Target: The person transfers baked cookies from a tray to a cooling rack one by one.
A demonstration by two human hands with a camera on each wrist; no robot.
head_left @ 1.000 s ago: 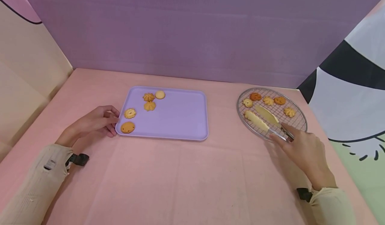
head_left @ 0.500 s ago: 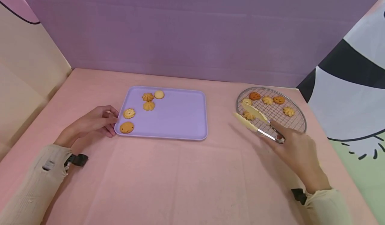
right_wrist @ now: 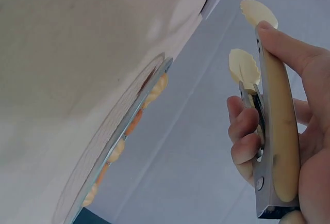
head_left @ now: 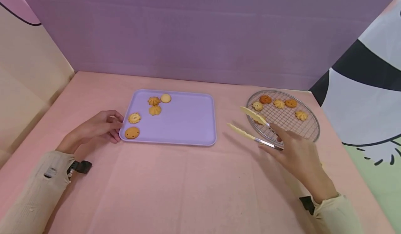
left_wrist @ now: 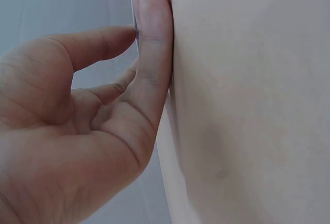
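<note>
My left hand (head_left: 101, 124) holds the left rim of a lavender tray (head_left: 188, 122), thumb and fingers at its edge. On the tray lie several cookies: two star-shaped ones, a small pale round one, a ring-like one and a dotted oval cookie (head_left: 132, 132). My right hand (head_left: 294, 157) grips a pair of tongs (right_wrist: 282, 126) with cream scalloped tips and steel arms. The tong tips are spread, with nothing between them, above the table beside a round wire rack (head_left: 294, 128). One rack cookie (head_left: 258, 121) is partly hidden by the upper tong tip.
Several more cookies sit on the rack, among them a star-shaped cookie (head_left: 301, 115) and an orange-brown cookie (head_left: 265, 99). A pink cloth (head_left: 200, 185) covers the table. A purple backdrop (head_left: 200, 35) rises behind, with panels at both sides.
My right hand has moved the tongs leftward, off the rack toward the tray, and their tips have spread wider. My left hand and the cookies have stayed in place.
</note>
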